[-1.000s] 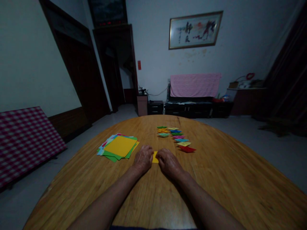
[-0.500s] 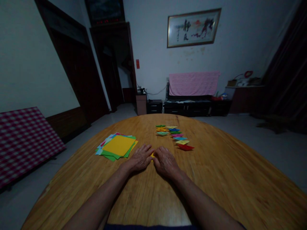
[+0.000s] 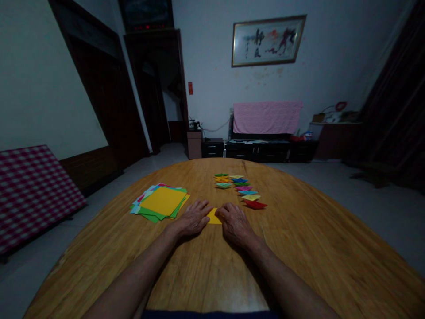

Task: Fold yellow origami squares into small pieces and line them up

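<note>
Yellow paper (image 3: 214, 216) on bench (image 3: 206, 270), 12 o'clock. Left hand (image 3: 195, 218) at its 9, grip wide, fingers fairly flat; right hand (image 3: 235, 223) at its 3, fingers curled, can't tell if that grip pinches. I'd pin with the left, match edges, press creases firmly with the right. Stack (image 3: 164, 201) at 10, boats (image 3: 244, 188) at 1.

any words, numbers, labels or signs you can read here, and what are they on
Framed picture: the upper large character looks like "静"; the one below is too blurred, the small column beside it too small.
Red strip: any marks are too small to read.
Dark panel: red marks, unreadable.
Yellow paper, paper stack, folded shapes: no text visible.
</note>
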### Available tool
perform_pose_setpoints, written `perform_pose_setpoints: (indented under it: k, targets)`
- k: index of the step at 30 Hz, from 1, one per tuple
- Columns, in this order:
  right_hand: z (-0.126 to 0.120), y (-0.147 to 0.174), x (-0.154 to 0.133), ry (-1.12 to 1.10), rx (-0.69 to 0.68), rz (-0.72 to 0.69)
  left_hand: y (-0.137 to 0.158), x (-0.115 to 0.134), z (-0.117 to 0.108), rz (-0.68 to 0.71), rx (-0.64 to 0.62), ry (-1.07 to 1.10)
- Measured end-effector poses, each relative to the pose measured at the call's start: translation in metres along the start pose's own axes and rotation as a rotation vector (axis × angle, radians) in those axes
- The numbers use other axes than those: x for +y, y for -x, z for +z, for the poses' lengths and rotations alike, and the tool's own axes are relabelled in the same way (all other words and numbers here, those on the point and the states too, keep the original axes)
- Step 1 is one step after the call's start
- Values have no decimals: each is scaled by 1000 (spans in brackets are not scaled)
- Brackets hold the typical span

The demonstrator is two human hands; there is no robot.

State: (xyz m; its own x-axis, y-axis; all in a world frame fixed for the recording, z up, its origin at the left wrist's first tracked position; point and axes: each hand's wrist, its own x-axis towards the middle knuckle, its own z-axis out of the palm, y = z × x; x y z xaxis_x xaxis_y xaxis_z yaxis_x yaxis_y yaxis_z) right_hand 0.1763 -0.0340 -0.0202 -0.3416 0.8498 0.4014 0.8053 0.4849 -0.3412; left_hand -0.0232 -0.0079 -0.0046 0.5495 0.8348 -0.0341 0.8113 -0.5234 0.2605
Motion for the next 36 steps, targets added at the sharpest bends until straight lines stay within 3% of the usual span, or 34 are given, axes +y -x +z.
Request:
perform_pose_setpoints:
  k: [5, 12, 27, 36]
  targets:
    - [1, -1, 0, -17, 14, 8, -2, -3, 3, 9, 25, -3]
    - [8, -6, -19, 149, 75, 159, -1, 0, 0, 14, 49, -4]
    - [9, -6, -20, 164, 59, 160, -19, -13, 6, 79, 268, 21]
    - [7, -5, -21, 183, 52, 151, -33, -17, 7, -17, 306, 43]
